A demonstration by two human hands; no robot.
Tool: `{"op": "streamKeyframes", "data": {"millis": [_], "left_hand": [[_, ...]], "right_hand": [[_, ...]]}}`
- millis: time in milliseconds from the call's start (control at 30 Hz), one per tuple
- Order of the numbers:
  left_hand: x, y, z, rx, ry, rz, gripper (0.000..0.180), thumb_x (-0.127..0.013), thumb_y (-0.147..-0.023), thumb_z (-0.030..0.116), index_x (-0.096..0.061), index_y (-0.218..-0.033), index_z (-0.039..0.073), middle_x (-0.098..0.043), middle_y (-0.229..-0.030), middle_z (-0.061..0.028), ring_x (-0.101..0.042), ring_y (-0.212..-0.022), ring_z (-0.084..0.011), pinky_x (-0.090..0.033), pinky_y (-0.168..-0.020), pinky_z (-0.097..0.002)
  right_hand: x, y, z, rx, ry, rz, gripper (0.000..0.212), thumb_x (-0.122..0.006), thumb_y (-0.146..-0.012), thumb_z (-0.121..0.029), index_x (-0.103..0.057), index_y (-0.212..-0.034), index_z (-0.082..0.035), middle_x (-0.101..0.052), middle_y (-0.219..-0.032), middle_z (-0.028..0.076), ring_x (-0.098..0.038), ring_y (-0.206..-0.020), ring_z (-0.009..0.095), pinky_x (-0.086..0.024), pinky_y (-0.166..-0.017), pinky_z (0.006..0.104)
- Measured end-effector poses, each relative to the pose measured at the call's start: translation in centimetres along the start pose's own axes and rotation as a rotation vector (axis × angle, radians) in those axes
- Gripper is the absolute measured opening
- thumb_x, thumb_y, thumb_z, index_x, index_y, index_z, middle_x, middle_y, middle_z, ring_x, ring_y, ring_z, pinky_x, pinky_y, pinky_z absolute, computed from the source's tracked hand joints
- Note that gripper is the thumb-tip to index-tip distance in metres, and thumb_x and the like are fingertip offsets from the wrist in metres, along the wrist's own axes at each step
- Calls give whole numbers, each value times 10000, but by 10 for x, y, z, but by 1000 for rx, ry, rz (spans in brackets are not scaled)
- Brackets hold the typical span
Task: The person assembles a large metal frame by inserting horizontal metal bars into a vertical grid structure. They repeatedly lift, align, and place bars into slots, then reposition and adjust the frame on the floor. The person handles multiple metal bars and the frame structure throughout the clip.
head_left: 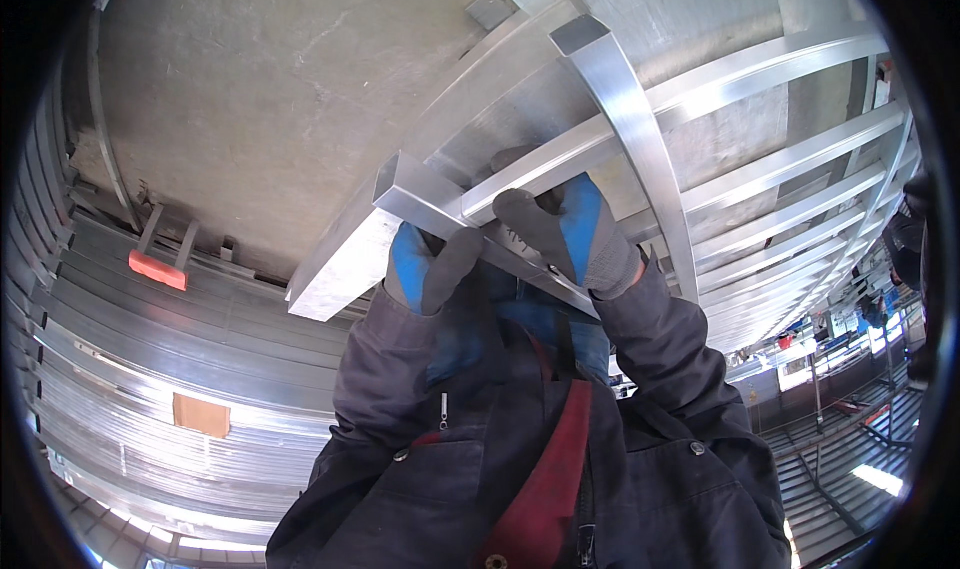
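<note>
Both my hands wear grey and blue work gloves. My left hand [432, 269] is closed on a square aluminium tube [420, 197] near its open end, thumb in front and the fingertips hidden. This tube slants down to the right, in front of my body. Just right of it, my right hand [568, 231] wraps a long silvery crossbar [555, 161] where its end meets the tube. The thumb lies on the near side, and a dark fingertip shows beyond the bar. Whether the joint is fixed I cannot tell.
Another square tube [630, 119] crosses the bar on the right. Several parallel bars [800, 194] run off to the right like rungs. A thick metal beam [345, 259] lies left of my hands. Stacked metal profiles [270, 409] fill the lower left, near an orange-red padded bracket [158, 269].
</note>
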State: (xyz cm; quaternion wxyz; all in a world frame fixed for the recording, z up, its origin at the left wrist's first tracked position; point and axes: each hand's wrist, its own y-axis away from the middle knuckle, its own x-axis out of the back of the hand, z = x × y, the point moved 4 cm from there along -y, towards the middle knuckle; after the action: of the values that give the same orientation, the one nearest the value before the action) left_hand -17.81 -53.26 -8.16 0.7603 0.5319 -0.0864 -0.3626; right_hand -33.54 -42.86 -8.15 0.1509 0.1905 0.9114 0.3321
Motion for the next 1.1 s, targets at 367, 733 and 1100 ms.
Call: {"op": "streamKeyframes", "data": {"millis": [367, 733, 1100], "left_hand": [[7, -9, -43, -56, 98, -14, 490, -638, -1021, 194, -507, -1435, -32, -644, -1298, -128, -649, -1131, -210, -558, -886, -316], [-20, -28, -57, -275, 455, -123, 624, -496, -1060, 491, -541, -1360, -54, -578, -1371, -204, -638, -1127, -271, -544, -939, -367], [-36, -26, -46, -186, 323, 9, 397, -696, -982, 302, -602, -1283, 62, -672, -1104, -71, -649, -931, -196, -545, -793, -370]], "right_hand": [[-23, 14, 20, 76, -280, 258, 210, -590, -1041, -103, -601, -1238, -31, -642, -1115, 68, -645, -1008, 173, -555, -883, 365], [35, 80, -70, 92, 616, 373, 381, -710, -932, -255, -659, -1231, -24, -701, -1044, 198, -709, -833, 363, -573, -717, 422], [33, 1, -104, 577, 1398, -26, 387, -665, -840, -252, -684, -1178, -65, -649, -1251, 161, -559, -1267, 375, -368, -1171, 517]]}}
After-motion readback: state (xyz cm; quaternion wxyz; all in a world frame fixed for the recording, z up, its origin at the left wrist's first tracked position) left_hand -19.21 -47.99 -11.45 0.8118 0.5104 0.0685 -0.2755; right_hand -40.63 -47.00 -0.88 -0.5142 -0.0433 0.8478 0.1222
